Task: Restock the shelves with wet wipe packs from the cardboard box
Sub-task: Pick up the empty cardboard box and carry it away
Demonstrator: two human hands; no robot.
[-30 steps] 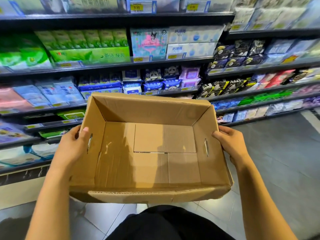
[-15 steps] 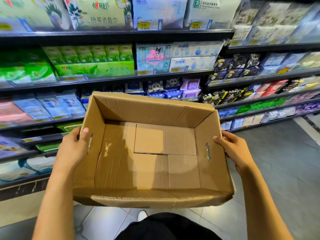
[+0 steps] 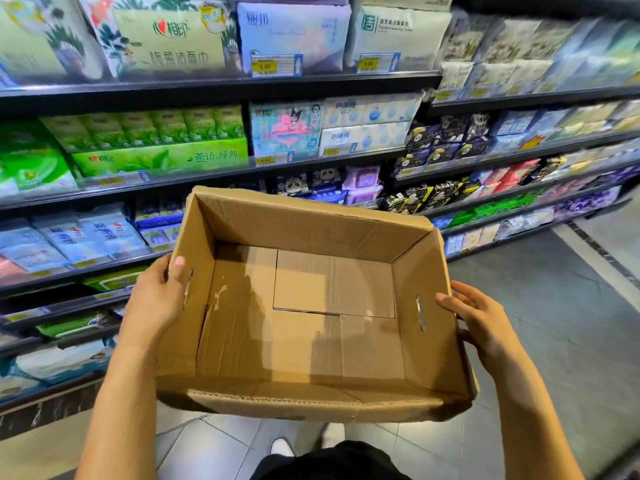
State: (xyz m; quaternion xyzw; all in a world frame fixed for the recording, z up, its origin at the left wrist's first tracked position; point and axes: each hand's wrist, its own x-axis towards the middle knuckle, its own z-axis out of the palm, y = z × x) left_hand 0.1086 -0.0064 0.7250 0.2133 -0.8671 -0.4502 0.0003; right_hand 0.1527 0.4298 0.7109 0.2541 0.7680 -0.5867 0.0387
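As my left hand [image 3: 159,296] and right hand [image 3: 481,320] are gripping the box [image 3: 311,230] by its side walls, it is sitting empty, so I am guessing restocking is done.

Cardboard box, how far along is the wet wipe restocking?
Done, it seems: the cardboard box is empty, only its bare bottom flaps showing. In hand: the left hand and right hand grip the box's side walls, holding it before the stocked shelves. Left: no packs to shelve here; probably just the box to clear away.
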